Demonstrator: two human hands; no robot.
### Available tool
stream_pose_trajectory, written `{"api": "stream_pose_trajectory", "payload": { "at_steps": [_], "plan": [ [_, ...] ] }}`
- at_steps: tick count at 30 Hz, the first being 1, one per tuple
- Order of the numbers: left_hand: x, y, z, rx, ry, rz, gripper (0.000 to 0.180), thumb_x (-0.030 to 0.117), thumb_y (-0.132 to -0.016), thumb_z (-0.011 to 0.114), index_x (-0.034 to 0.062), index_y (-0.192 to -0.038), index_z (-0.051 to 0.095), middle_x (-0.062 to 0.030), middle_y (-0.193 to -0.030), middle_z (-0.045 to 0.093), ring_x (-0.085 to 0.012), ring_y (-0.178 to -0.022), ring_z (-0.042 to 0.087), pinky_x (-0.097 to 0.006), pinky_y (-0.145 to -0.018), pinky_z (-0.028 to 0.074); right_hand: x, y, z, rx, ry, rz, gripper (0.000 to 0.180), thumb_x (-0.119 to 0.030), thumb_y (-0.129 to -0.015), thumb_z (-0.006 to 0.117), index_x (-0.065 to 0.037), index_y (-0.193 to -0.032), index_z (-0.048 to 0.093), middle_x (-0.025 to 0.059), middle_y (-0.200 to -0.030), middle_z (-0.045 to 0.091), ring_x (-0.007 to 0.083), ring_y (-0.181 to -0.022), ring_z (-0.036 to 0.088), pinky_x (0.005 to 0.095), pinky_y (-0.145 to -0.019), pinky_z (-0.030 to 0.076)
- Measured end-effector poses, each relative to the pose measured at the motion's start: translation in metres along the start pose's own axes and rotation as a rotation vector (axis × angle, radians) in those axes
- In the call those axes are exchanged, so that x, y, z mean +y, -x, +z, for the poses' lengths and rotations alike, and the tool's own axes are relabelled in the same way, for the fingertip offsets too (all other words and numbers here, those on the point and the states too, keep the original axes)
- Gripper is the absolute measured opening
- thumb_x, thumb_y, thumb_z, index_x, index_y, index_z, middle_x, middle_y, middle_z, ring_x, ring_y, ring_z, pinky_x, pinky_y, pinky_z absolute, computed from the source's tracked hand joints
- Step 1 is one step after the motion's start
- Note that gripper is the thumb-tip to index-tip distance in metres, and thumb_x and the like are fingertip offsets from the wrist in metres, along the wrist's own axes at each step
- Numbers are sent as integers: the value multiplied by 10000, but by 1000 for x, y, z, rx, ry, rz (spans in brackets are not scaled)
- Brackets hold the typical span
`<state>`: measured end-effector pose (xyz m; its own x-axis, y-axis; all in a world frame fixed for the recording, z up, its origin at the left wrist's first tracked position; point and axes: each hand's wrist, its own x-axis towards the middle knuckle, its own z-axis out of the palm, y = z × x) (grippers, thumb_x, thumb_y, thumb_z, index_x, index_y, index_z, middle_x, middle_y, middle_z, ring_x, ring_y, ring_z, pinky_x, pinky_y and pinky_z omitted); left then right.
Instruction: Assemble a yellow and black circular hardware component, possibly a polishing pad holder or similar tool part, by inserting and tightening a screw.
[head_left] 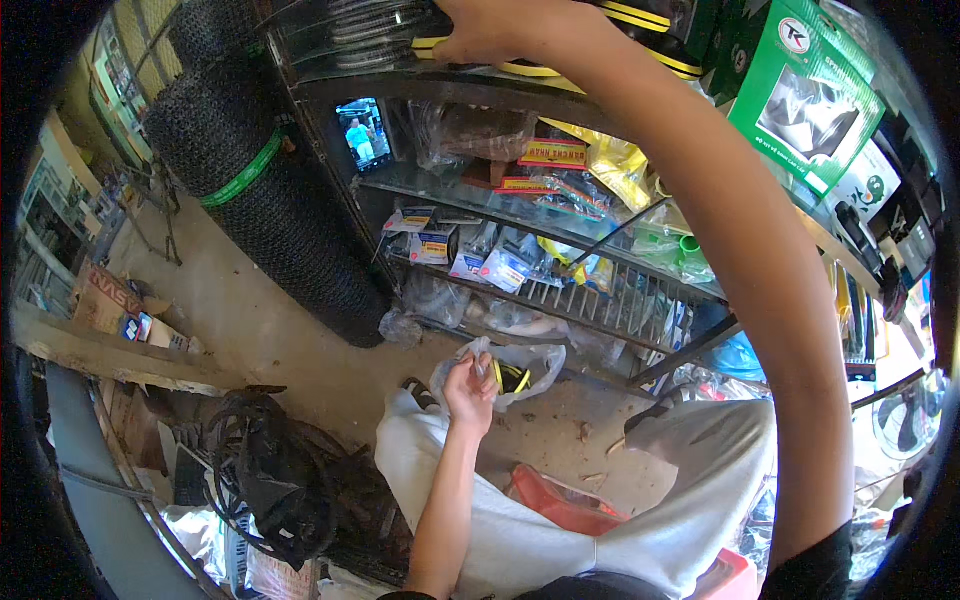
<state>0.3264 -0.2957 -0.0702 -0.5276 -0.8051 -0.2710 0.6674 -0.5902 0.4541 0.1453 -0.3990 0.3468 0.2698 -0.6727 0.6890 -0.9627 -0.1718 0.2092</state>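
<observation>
Black wire mesh, rolled up (270, 190) and bound with a green band, is leaning against the left end of a metal shelf rack (560, 295). Just right of it, a small lit screen (364, 132) is standing at the rack's upper left corner. Lower down, over the concrete floor (270, 330), the left hand (470, 385) is holding a clear plastic bag (520, 365) by its mouth, fingers pinched narrow on the film; something yellow and black is sitting inside, probably a small tool, though the plastic is blurring it. Further right, the right hand (490, 30) is reaching up to the rack's top edge, fingers curling over a black-and-yellow package (530, 68) there. A green box (805, 95) is resting at the upper right.
</observation>
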Motion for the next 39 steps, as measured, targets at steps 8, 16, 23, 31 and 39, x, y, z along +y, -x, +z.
{"api": "stream_pose_trajectory", "payload": {
  "at_steps": [8,16,23,31,39],
  "plan": [
    [12,2,-9,110,13,75,167,278,-886,581,136,-924,502,-2,-900,498,-76,-588,398,-203,-482,294,-22,-8,18,-369,122,206,518,-256,-829,688,-8,-1273,589,228,-1233,633,396,-1207,581,531,-1055,410],
    [13,1,-16,112,72,95,158,271,-884,586,122,-889,535,-8,-917,572,-82,-572,382,-212,-483,303,-21,21,9,-10,79,39,454,-191,-815,682,45,-1194,601,272,-1123,647,444,-1080,614,487,-956,484],
    [19,5,-19,112,31,58,169,275,-880,572,114,-931,562,14,-870,515,-77,-586,365,-215,-500,288,-113,235,50,-10,-682,633,544,-156,-701,791,13,-1159,553,263,-992,641,465,-917,636,500,-813,531],
    [5,10,-5,-67,-29,-75,188,317,-903,549,139,-941,505,-12,-954,523,-90,-610,413,-219,-503,308,-164,437,190,-699,-693,700,620,-269,-715,784,7,-1205,524,308,-1055,657,491,-1001,622,535,-886,505],
    [-7,13,-1,-288,-108,-286,423,352,-944,500,37,-1224,537,-50,-1027,529,-95,-628,428,-209,-492,319,-151,414,207,-939,-816,556,242,-265,-821,670,-70,-957,714,257,-998,707,433,-911,691,515,-835,540]
  ]
}}
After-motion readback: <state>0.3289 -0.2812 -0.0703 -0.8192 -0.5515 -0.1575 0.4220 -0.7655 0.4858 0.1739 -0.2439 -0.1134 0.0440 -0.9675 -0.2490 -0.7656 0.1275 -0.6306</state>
